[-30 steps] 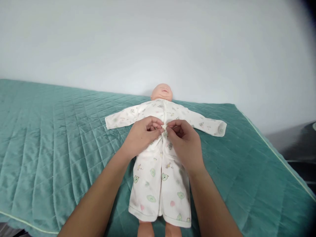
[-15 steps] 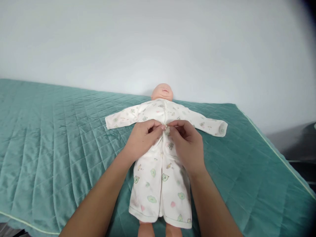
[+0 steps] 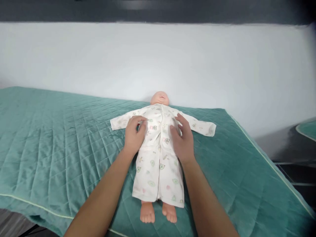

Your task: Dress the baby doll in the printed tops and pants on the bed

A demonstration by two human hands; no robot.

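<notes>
Moved left hand [image 3: 138,133] and right hand [image 3: 181,136] apart, off the middle of the white gown [image 3: 159,154]. Pinching nothing now: loosely curved, half spread, at the two sides of the gown. Cannot tell if pressing on it. Looks done up there, as a guess. See the gown on the doll [image 3: 160,98], mid-frame, flat on the green quilt [image 3: 61,148].

A doll [image 3: 160,97] lies on its back on a green quilt [image 3: 61,144], head near the white wall [image 3: 158,59], arms outspread, feet bare below a printed gown [image 3: 146,174]. The left hand [image 3: 134,137] and right hand [image 3: 184,141] flank its torso, fingers loosely curved beside the gown's front.
</notes>
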